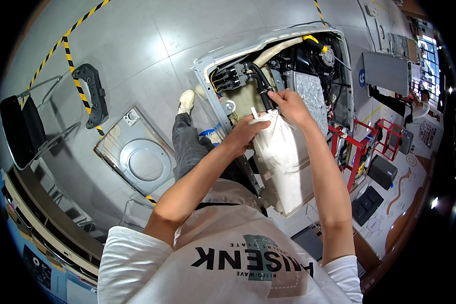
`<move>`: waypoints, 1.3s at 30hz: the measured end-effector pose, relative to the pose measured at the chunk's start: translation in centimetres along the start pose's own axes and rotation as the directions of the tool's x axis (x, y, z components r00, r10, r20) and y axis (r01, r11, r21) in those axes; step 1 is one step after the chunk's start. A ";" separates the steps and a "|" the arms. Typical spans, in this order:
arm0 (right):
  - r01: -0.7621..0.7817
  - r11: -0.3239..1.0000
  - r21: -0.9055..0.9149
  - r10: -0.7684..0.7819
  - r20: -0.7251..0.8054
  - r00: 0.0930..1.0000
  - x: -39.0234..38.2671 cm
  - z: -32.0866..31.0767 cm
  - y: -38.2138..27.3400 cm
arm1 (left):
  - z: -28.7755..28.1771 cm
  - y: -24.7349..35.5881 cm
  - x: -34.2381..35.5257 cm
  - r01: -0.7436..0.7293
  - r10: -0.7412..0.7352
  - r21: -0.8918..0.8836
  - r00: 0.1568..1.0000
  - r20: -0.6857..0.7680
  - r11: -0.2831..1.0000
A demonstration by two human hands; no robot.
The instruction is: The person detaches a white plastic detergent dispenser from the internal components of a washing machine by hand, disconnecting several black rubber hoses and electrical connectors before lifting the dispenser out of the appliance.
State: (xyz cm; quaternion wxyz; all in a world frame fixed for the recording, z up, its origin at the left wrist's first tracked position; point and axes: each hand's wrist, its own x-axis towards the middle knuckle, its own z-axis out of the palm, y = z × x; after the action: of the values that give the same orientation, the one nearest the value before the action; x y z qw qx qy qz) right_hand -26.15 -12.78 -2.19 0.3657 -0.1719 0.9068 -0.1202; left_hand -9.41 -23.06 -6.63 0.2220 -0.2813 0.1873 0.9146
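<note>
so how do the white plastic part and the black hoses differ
The white plastic part is pale and broad; the black hoses are dark and slim. The part is a bulky body, whereas the hoses are curved tubes. Both are close to the right hand.

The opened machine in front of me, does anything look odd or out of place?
Two things: a yellow-and-black tool handle sits among the machine's exposed parts, as if left there. And a pale panel with a round opening lies on the floor, brownish staining along its edges.
</note>
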 end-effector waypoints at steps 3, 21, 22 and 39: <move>-0.021 0.999 -0.043 0.017 -0.090 0.996 -0.4 0.7 -0.6 | -0.1 0.2 -0.1 0.035 -0.035 0.007 0.999 -0.023 0.999; -0.396 0.778 0.487 0.351 0.186 0.918 2.4 1.3 -0.9 | 0.3 0.7 -0.3 -0.139 0.141 0.050 0.990 -0.025 0.989; -0.404 0.779 0.479 0.356 0.192 0.914 2.3 1.1 -1.2 | 0.4 0.7 -0.3 -0.148 0.149 0.051 0.989 -0.024 0.988; 0.075 0.985 0.152 -0.042 -0.212 0.976 -1.9 -1.0 0.7 | 0.8 -0.4 0.1 -0.092 0.092 0.006 0.993 -0.070 0.996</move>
State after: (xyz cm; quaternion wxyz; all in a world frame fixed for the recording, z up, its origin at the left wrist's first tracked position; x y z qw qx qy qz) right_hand -25.79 -11.29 -0.54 0.2777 -0.1554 0.9220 -0.2203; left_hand -9.63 -22.34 -6.20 0.1732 -0.3040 0.2092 0.9131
